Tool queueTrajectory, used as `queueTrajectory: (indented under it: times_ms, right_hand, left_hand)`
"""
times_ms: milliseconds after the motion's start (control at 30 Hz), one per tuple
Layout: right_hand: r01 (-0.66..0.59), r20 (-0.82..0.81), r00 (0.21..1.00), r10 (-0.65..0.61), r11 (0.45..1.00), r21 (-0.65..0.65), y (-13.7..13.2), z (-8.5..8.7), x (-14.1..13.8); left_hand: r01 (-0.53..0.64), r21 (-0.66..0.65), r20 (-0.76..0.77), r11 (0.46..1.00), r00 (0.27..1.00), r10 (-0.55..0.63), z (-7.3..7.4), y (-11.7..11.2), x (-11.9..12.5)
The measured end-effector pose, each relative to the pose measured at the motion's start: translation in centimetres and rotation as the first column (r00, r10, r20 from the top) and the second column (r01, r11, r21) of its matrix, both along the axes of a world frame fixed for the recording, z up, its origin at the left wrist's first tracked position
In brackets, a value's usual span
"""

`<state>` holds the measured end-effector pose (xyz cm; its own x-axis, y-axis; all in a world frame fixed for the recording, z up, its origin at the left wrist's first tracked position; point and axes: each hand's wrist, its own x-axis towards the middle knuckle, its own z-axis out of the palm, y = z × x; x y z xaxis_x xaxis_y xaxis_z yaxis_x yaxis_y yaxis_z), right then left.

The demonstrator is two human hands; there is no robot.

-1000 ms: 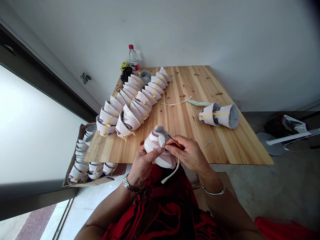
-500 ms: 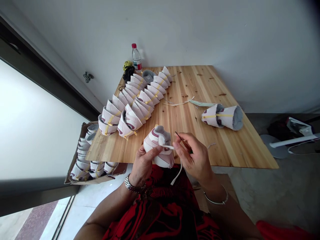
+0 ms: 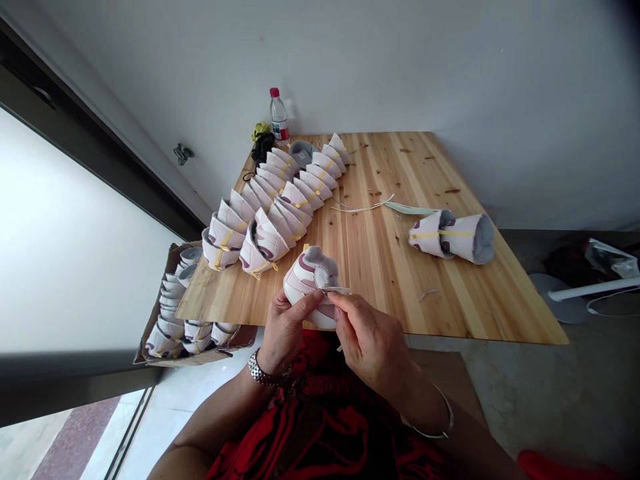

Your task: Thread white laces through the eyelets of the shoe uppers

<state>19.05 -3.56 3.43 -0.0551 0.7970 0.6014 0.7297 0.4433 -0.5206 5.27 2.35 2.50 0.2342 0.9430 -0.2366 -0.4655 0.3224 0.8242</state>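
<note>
A person's left hand [image 3: 290, 330] curls around a white-and-mauve sneaker upper [image 3: 307, 283], its fingers pressed against the side, while the right hand [image 3: 373, 343] pinches a thin white strip [image 3: 336, 290] between thumb and fingertips at the upper's grey-lined collar. The upper is held in the air just over the near edge of a pine table [image 3: 415, 300]. A metal link bracelet [image 3: 259, 368] circles the left wrist, a thin silver bangle [image 3: 440, 427] hangs at the right, and a red-and-black patterned garment [image 3: 320, 433] fills the foreground. Beyond the hands, rows of matching uppers [image 3: 285, 213] bound with yellow bands stand packed together across the table, and a bound pair [image 3: 450, 237] lies on its side to the right. More uppers sit in a cardboard box [image 3: 173, 263] beside the table's left edge. A plastic water bottle [image 3: 279, 120] stands at the far corner.
</note>
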Motion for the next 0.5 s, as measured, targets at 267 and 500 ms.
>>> queueTrajectory:
  times_ms: [267,500]
  right_hand:
    - [0.011,-0.016,1.000,-0.011,1.000,0.000,0.00,0.38,-0.01]
    - [0.044,-0.006,0.999,-0.044,0.999,0.030,0.14,0.16,0.18]
  left_hand:
    - [-0.001,0.092,-0.069,0.996,0.998,0.007,-0.42,-0.14,-0.38]
    - [0.028,0.202,-0.211,0.979,0.977,0.015,-0.89,-0.64,-0.27]
